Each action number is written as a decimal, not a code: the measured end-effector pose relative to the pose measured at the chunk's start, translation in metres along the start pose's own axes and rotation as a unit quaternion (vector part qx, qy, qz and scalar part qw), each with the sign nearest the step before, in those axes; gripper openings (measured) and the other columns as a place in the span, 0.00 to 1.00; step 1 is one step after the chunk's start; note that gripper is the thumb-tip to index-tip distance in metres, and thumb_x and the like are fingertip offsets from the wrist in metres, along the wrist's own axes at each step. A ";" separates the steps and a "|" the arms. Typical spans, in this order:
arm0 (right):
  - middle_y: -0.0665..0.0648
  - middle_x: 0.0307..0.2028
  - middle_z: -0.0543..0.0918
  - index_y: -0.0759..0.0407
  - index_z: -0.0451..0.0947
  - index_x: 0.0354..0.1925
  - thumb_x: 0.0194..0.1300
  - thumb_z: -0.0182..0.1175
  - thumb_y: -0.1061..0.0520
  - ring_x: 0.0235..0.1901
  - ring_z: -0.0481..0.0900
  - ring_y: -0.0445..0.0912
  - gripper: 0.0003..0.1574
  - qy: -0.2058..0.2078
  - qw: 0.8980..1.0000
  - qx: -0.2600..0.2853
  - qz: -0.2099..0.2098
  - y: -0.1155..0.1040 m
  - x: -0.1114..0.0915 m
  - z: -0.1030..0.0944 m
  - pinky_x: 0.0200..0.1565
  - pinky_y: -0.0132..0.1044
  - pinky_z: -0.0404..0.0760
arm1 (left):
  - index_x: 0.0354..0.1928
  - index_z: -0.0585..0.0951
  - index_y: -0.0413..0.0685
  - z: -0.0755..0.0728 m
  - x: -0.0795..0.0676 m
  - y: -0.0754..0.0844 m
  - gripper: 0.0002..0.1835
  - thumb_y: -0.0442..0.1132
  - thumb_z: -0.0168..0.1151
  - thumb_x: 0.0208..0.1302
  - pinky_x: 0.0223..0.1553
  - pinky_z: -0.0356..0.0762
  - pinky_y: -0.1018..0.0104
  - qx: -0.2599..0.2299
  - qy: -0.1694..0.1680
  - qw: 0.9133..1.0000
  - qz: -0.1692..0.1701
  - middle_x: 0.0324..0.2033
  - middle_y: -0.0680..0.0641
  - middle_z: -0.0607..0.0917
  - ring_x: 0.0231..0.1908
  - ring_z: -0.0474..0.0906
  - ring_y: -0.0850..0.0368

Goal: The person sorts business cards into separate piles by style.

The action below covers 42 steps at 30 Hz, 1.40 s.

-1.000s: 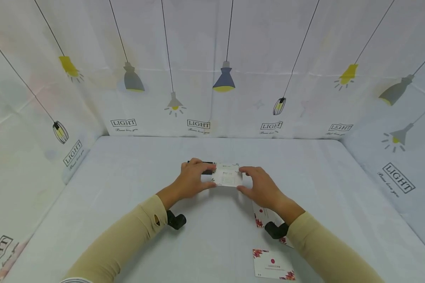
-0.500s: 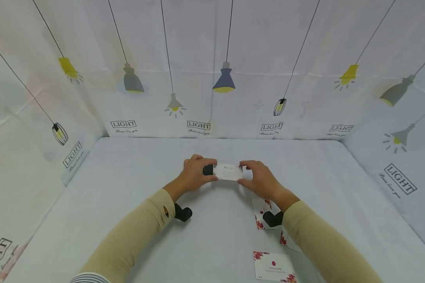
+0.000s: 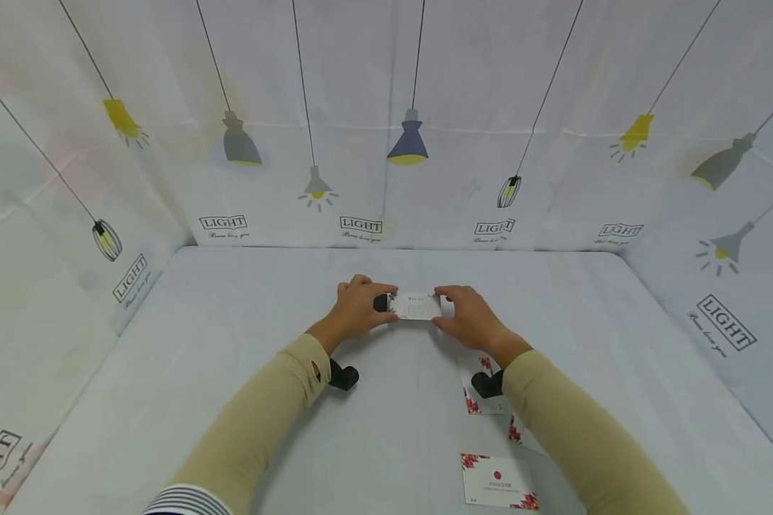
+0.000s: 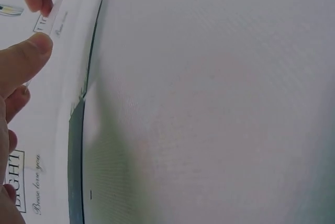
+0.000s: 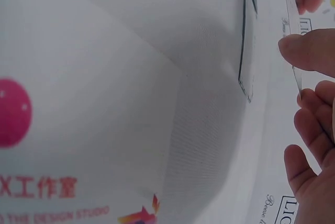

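Plainly, both hands work one thing: the left hand (image 3: 356,307) pinches one end of a white card (image 3: 416,306) and the right hand (image 3: 470,318) the other, each with the thumb at a near corner and fingers at a far one, spread only as wide as the card itself. It looks raised off the desk (image 3: 264,300), though how high I cannot tell. Just past the white card's left end, within the curve of the left hand, shows a dark thing (image 3: 381,304), mostly hidden. On the white card's near side and to its right lie the loose cards, red-patterned (image 3: 499,483), two of them partly covered by the right arm (image 3: 580,422). Beyond the white card hangs a lamp-printed backdrop (image 3: 477,71).

The step in hand seems to be steadying the white card between two pinches; moving it from there would probably call for even, light pressure so it does not bow.
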State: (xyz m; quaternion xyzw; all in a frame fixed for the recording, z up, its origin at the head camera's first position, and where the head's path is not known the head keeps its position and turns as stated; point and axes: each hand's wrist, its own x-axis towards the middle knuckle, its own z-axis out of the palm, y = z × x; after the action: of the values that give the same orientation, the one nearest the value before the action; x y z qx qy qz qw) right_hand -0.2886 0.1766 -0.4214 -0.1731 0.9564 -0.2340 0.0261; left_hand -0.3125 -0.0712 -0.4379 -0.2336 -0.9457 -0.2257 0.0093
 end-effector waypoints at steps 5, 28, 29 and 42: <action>0.66 0.64 0.73 0.64 0.68 0.69 0.66 0.67 0.52 0.62 0.68 0.60 0.39 0.002 1.000 -0.008 0.003 0.002 0.005 0.000 0.64 0.56 0.66 | 0.66 0.78 0.58 0.002 0.005 0.000 0.33 0.56 0.72 0.60 0.54 0.59 0.45 -0.006 0.001 1.000 -0.008 0.56 0.51 0.83 0.61 0.65 0.46; 0.67 0.64 0.73 0.63 0.71 0.67 0.66 0.64 0.53 0.65 0.66 0.62 0.35 -0.038 0.999 -0.020 0.020 0.010 0.023 0.010 0.67 0.56 0.61 | 0.67 0.76 0.61 0.013 0.018 -0.007 0.31 0.60 0.66 0.64 0.52 0.56 0.50 0.104 -0.048 0.993 -0.009 0.58 0.57 0.81 0.61 0.64 0.51; 0.67 0.64 0.73 0.63 0.71 0.67 0.66 0.64 0.53 0.65 0.66 0.63 0.35 -0.038 0.999 -0.021 0.020 0.010 0.023 0.011 0.67 0.56 0.61 | 0.67 0.76 0.61 0.013 0.019 -0.006 0.31 0.60 0.65 0.64 0.52 0.56 0.50 0.112 -0.051 0.992 -0.007 0.59 0.57 0.80 0.61 0.64 0.52; 0.66 0.64 0.74 0.63 0.71 0.67 0.66 0.65 0.53 0.64 0.67 0.63 0.34 -0.043 0.998 -0.033 0.027 0.011 0.027 0.014 0.66 0.57 0.62 | 0.69 0.74 0.61 0.010 0.018 -0.002 0.31 0.61 0.62 0.67 0.55 0.55 0.49 0.127 -0.075 0.989 -0.020 0.61 0.57 0.78 0.63 0.62 0.51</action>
State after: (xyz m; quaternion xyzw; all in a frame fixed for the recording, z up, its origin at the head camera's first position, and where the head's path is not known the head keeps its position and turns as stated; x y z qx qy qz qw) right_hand -0.3154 0.1708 -0.4380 -0.1581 0.9658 -0.1939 0.0677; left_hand -0.3288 -0.0610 -0.4456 -0.2281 -0.9692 -0.0854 -0.0362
